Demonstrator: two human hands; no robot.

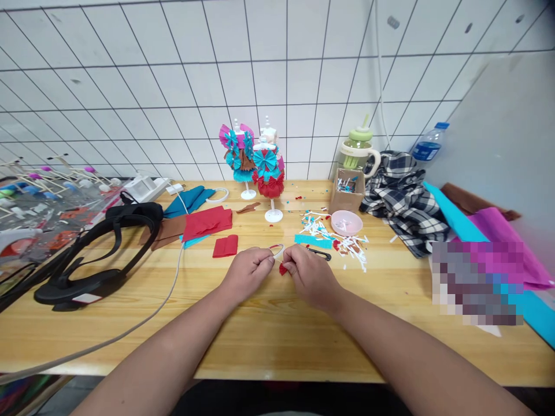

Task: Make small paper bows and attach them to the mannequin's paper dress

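Observation:
My left hand (248,270) is closed in a pinch on a thin white strip (278,248), which curves in a small loop up between both hands. My right hand (311,276) pinches a small piece of red crepe paper (283,269) at its fingertips, where the strip also seems to end. Just behind the right hand lies a black-handled cutting tool (321,254), partly hidden by it. A folded red crepe paper piece (225,247) rests to the left of my hands. Beyond them stand two white mini dress forms (273,215) dressed in pleated coloured paper.
White paper scraps (318,226) surround a pink dish (347,222) and a cardboard box (347,193). A green-lidded cup (358,150), plaid cloth (403,196) and paper sheets (511,248) lie right. A black headset (104,254) and cable (169,294) occupy the left.

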